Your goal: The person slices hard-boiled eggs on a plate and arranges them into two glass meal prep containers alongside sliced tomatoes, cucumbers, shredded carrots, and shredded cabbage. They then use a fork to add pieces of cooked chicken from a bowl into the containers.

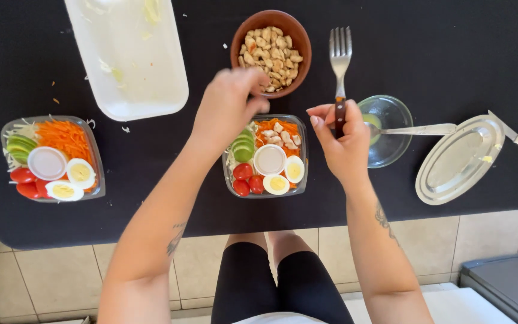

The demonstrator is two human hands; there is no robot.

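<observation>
Left hand [230, 102] pinched, contents hidden, over box [265, 155]; right hand [344, 139] gripping fork [340, 66] upright: risk of chicken [271, 51] bits dropping onto table [427, 48].

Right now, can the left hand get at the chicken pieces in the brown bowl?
Probably yes. The left hand is already at the near rim of the brown bowl, whose top is open, and nothing lies between its fingers and the chicken pieces.

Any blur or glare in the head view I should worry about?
Head view: even light, soft shadows; left hand slightly motion-blurred over the brown bowl; right hand with the fork is sharp; mild glare on the white tray and metal lid.
</observation>
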